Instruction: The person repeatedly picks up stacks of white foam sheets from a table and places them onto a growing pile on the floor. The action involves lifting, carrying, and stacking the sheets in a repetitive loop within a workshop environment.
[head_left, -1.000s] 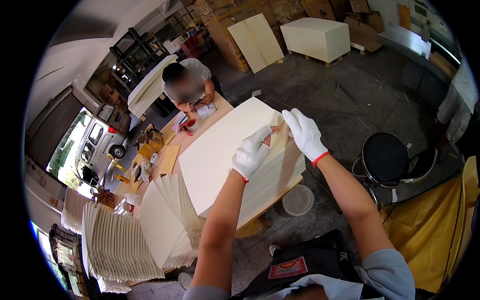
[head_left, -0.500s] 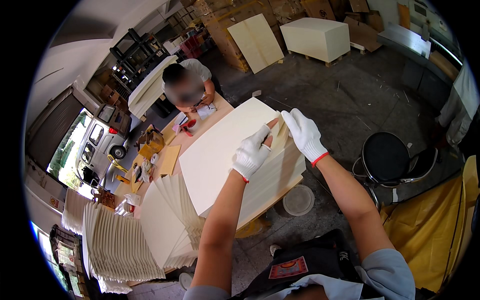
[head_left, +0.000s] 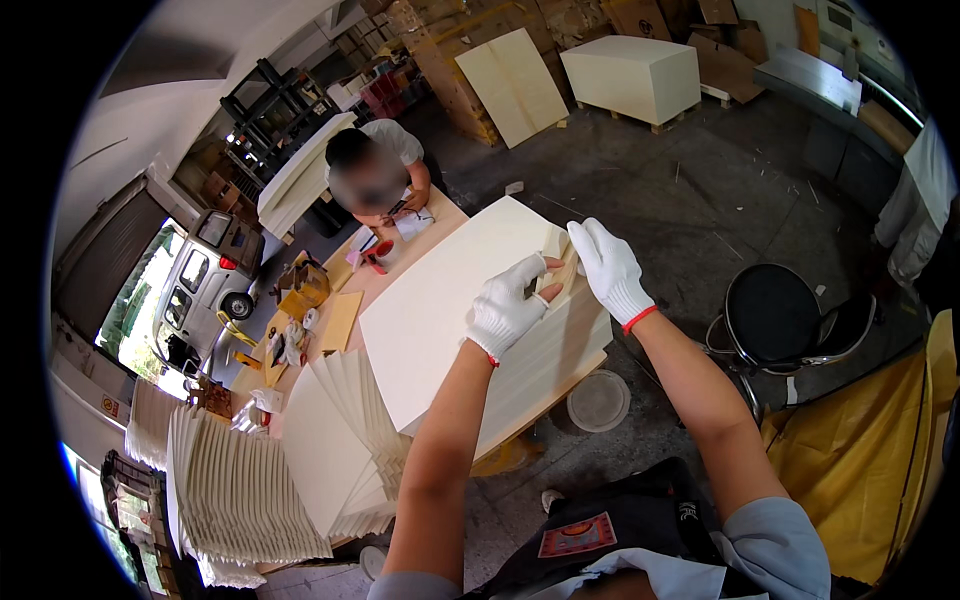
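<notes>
A tall stack of cream-coloured sheets (head_left: 430, 300) lies in front of me, its near right corner bent up and fanned into separate leaves. My left hand (head_left: 507, 305), in a white knitted glove with bare thumb and fingertip, rests on top of the stack beside that corner. Its thumb and forefinger are apart, touching the lifted edges. On the outer side of the corner, my right hand (head_left: 607, 268), gloved in white with a red cuff, has its fingers held together against the fanned sheets. Its thumb is hidden, though the hand appears closed on the bent leaves.
Fanned piles of cream sheets (head_left: 240, 480) stand at left. Across the wooden table (head_left: 440, 222), a person leans on their arms near a red tape dispenser (head_left: 378, 257) and a cardboard box (head_left: 303, 285). A black stool (head_left: 770, 302) and a lidded bucket (head_left: 598, 400) stand right.
My left thumb and forefinger have shifted slightly right and down along the lifted corner, which now shows more of its fanned leaves. My right hand has barely moved.
</notes>
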